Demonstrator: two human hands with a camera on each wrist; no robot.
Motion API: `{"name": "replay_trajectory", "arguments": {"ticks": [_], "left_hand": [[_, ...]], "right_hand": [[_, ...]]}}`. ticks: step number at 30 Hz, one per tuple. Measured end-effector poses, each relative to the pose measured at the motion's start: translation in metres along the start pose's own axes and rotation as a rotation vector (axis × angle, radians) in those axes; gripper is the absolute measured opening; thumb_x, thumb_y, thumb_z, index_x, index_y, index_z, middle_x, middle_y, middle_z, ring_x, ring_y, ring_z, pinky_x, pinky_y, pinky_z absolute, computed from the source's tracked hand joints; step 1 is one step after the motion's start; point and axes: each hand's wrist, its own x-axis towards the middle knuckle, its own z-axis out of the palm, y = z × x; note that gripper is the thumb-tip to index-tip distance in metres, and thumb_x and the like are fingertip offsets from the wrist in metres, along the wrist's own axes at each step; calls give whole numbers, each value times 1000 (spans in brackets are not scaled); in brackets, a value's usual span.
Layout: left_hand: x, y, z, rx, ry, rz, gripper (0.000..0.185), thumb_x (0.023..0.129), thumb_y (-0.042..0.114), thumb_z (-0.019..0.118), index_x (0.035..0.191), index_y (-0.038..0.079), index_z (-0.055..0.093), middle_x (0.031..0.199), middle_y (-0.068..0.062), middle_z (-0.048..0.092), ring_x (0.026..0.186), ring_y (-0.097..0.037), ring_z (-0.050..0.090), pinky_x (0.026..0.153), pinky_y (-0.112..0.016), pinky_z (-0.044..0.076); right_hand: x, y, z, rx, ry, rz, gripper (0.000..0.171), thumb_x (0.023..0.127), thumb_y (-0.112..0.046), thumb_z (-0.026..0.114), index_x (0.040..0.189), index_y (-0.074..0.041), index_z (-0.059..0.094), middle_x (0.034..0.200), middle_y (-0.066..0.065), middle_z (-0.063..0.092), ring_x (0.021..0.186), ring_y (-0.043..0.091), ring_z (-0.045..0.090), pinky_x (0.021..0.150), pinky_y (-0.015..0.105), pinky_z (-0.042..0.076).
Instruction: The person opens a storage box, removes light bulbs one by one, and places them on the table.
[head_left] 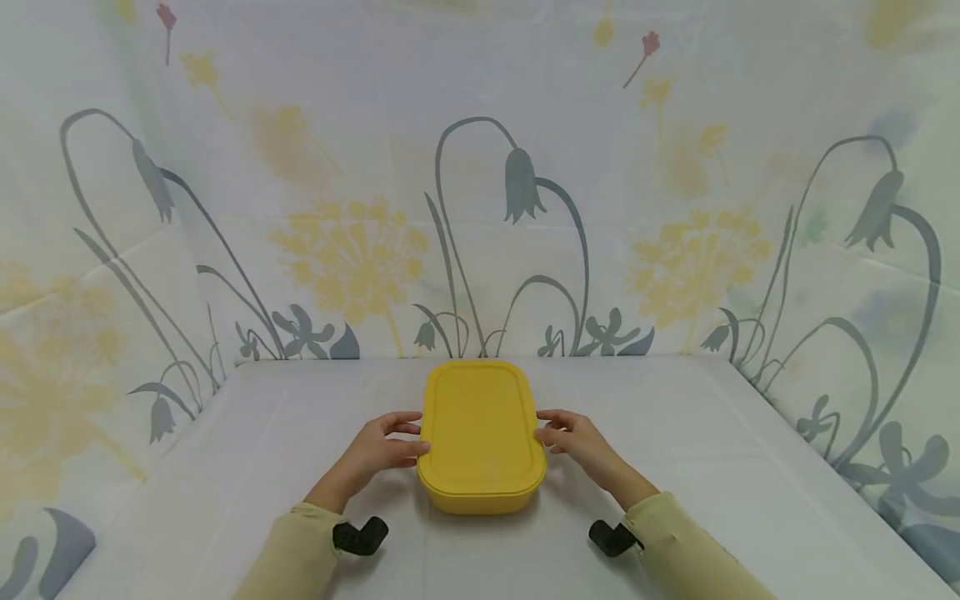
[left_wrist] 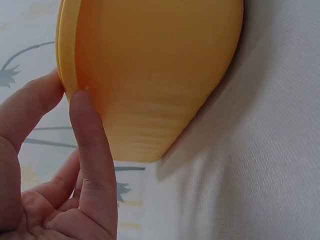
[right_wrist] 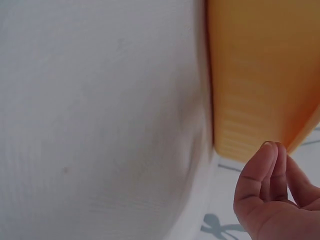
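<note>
A yellow plastic box (head_left: 481,504) with a flat, rounded lid (head_left: 480,425) stands on the white surface, the lid lying on top. At its left side, my left hand (head_left: 375,450) pinches the lid's edge; the left wrist view shows one fingertip under the projecting rim (left_wrist: 69,40) and another against its outer side. My right hand (head_left: 581,446) holds the opposite edge of the lid with its fingertips. In the right wrist view, those fingers (right_wrist: 267,172) meet at the rim beside the ribbed box wall (right_wrist: 255,65). The inside of the box is hidden.
White cloth (head_left: 660,400) covers the table under the box. A curtain (head_left: 480,208) printed with grey and yellow flowers hangs behind and along both sides. Black wrist mounts (head_left: 362,536) sit at both sleeve cuffs, close to the tabletop.
</note>
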Motion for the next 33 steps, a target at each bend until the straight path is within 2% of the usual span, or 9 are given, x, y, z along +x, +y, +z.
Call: {"name": "replay_trajectory", "arguments": {"ticks": [5,11,22,33], "left_hand": [[1,-1,1,-2,1,0,63,72,14,80,128,1,53,110,-13,56,83,-21,62,72,-36,55],[0,-1,1,-13,5,2,63,72,13,80,127,1,54,111,-13,56,83,-21,63,71,-36,55],[0,3,-1,34,13,0,62,72,15,81,127,2,55,109,-11,58,82,-21,64,71,-35,55],[-2,13,-6,30,20,20,65,72,20,81,129,6,54,114,-12,57,87,-21,63,73,-34,55]], "right_hand": [[1,1,0,1,-10,-14,46,85,-13,64,123,9,53,88,7,56,80,16,59,75,33,52],[1,-1,1,-21,-13,-22,46,84,-12,64,123,9,53,87,6,56,79,19,57,76,38,51],[2,-8,-1,-45,-15,-9,45,85,-12,64,124,8,53,85,5,58,77,17,55,71,28,50],[-1,-23,-4,3,-41,-40,48,85,-10,64,127,9,49,88,7,56,78,16,58,79,43,49]]}}
